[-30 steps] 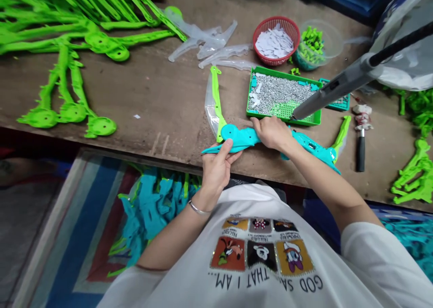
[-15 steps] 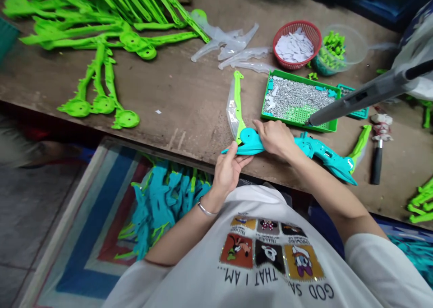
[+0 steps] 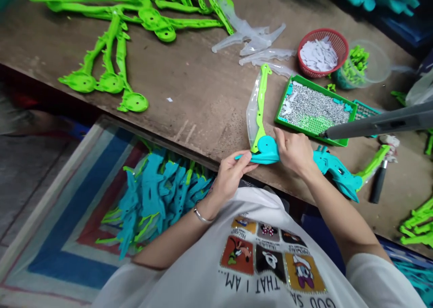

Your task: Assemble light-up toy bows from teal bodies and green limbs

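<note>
View from above onto a brown bench (image 3: 203, 96), with a long teal piece (image 3: 326, 162) along its front edge, close to a white shirt (image 3: 257, 199). From each end, a lime arm (image 3: 260, 103) angled away from the body; along the left one, a clear strip (image 3: 251, 116).

At the teal piece's left tip, the left hand (image 3: 230, 175), thumb above and fingers below, clamped on it, probably to steady that end. Across its middle, the right hand (image 3: 295, 154), back upward, beside the round joint, likely for firm purchase; fingers curled, tips hidden, so cannot tell whether gripping or only pressing.

Just beyond, a green tray (image 3: 299, 127) of metal bits (image 3: 313, 98), presumably so near for short reaching. Slanting in from the right, a grey tool (image 3: 379, 124), tip by the tray's front edge, likely also for easy reach.

Farther back, a red basket (image 3: 344, 50) of white pieces (image 3: 319, 54) beside a clear tub (image 3: 378, 68) of lime bits (image 3: 357, 61), perhaps to keep kinds apart. At far left, lime parts (image 3: 152, 18), well apart from both hands, perhaps to avoid mixing.
</note>
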{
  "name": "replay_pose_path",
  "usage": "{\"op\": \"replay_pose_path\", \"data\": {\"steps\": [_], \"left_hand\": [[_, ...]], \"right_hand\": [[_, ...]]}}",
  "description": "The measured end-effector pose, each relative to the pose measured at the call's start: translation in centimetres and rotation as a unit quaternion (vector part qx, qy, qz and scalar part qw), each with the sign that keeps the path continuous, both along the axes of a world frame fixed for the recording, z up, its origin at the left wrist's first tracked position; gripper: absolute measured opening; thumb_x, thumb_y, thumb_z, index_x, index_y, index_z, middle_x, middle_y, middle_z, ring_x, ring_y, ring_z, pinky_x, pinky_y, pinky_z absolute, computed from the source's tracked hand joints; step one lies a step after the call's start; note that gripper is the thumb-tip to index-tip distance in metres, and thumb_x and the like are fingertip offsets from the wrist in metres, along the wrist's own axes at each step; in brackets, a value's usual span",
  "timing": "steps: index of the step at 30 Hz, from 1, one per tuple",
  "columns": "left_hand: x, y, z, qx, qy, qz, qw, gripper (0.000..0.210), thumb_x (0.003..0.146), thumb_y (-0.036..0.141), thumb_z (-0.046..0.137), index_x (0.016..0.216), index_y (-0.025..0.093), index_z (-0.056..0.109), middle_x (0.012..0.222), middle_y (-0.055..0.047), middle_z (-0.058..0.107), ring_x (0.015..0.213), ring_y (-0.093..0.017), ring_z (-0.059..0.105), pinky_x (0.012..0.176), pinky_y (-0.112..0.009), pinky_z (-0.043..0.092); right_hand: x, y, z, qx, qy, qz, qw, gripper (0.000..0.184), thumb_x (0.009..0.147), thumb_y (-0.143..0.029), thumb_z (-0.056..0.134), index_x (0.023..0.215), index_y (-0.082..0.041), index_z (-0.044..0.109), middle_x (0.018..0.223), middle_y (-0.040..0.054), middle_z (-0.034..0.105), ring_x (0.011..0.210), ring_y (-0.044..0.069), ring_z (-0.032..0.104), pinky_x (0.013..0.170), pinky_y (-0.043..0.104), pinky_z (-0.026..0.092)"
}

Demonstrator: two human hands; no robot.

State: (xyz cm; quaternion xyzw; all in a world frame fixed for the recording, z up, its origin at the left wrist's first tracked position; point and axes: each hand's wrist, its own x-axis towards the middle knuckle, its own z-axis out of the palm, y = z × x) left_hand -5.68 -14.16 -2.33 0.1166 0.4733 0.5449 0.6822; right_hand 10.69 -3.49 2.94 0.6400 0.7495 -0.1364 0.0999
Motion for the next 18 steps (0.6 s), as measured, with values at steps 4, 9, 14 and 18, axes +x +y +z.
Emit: {"op": "replay_pose_path", "data": {"steps": [4,9,14,18], "left_hand": [[-0.3,0.1,-0.3,-0.016,-0.001,-0.016,1.0,0.045,0.081,0.052,0.084,0.102,0.014,0.073,0.086,-0.005,0.079,0.081,-0.022,0.08,0.084,-0.039,0.067],[-0.2,1.2,-0.7,-0.034,0.009,-0.006,0.999,0.05,0.076,0.054,0.088,0.097,0.013,0.068,0.084,-0.007,0.079,0.079,-0.024,0.08,0.082,-0.04,0.067],[-0.1,1.9,-0.7,-0.059,0.052,-0.009,0.997,0.058,0.069,0.053,0.093,0.102,0.014,0.064,0.083,-0.005,0.079,0.078,-0.024,0.08,0.084,-0.042,0.067],[-0.2,2.1,-0.9,-0.063,0.075,-0.031,0.995,0.058,0.07,0.054,0.092,0.101,0.013,0.065,0.083,-0.006,0.079,0.081,-0.023,0.08,0.088,-0.043,0.067]], "right_hand": [[0.1,0.4,-0.5,-0.006,0.002,-0.003,1.0,0.069,0.109,-0.053,0.025,0.095,-0.016,0.081,0.099,0.0203,0.081,0.091,0.031,0.076,0.078,0.035,0.043],[0.4,0.8,-2.9,0.047,0.077,0.029,0.995,0.056,0.109,-0.049,0.033,0.09,-0.02,0.077,0.088,0.0128,0.08,0.08,0.024,0.073,0.072,0.033,0.039],[2.5,-0.8,-4.5,0.292,0.251,0.068,0.92,0.023,0.104,-0.033,0.052,0.088,-0.021,0.062,0.081,0.0056,0.07,0.077,0.019,0.067,0.074,0.032,0.047],[5.6,-2.2,-3.0,0.595,0.349,-0.024,0.724,0.029,0.086,-0.03,0.075,0.105,-0.026,0.053,0.092,0.0009,0.057,0.085,0.019,0.063,0.078,0.037,0.053]]}}
